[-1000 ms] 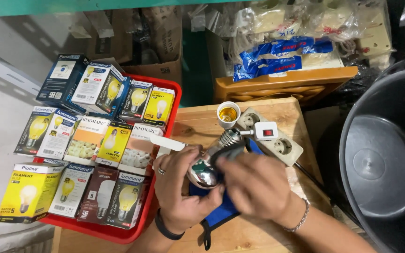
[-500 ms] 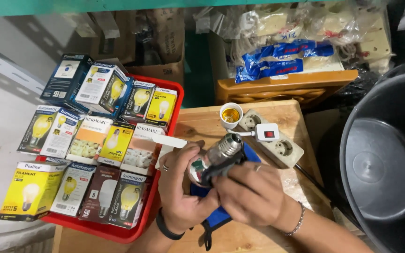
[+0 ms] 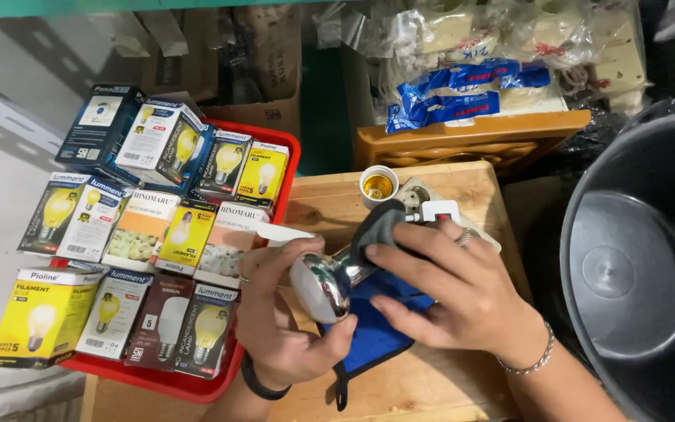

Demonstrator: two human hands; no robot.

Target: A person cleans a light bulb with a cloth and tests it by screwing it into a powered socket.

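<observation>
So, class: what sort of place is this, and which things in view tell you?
Probably a small electrical goods shop or stockroom. A red tray holds many boxed light bulbs, bagged sockets sit behind, and the hands wipe a silver-topped bulb over a wooden bench.

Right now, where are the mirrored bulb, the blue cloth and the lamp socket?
mirrored bulb (image 3: pixel 320 285), head view, on its silvered dome.
blue cloth (image 3: pixel 376 332), head view, on the flat fold.
lamp socket (image 3: pixel 377 186), head view, on its brass inside.

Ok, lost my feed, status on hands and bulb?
Left hand grips mirrored bulb. Right hand presses dark cloth on its neck. Lamp socket close behind.
</observation>
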